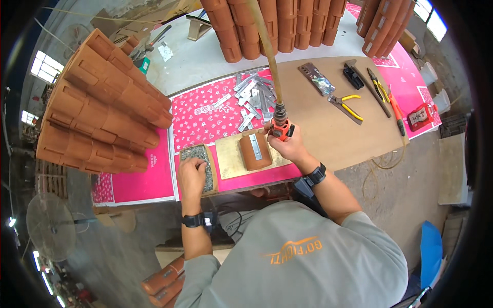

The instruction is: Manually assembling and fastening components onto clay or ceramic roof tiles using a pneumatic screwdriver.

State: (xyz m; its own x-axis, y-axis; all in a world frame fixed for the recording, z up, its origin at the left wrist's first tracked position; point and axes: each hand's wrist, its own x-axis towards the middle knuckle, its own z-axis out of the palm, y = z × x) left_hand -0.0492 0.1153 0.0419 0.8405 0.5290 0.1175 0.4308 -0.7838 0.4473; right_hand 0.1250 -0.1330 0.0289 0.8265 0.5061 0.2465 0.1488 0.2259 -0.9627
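My right hand grips a red and black air screwdriver, with a yellowish hose running up from it. Just left of the tool, a curved terracotta-coloured piece lies on a pale board, a metal strip lengthwise on its top. My left hand is at a shallow box of small grey metal fasteners. Its fingers are drawn together over the fasteners; whatever they pinch is too small to make out.
Loose metal strips are heaped beyond the board. Stacked terracotta-coloured pieces stand at left and at the back. On brown cardboard lie a phone, yellow-handled pliers, a hammer and a red case.
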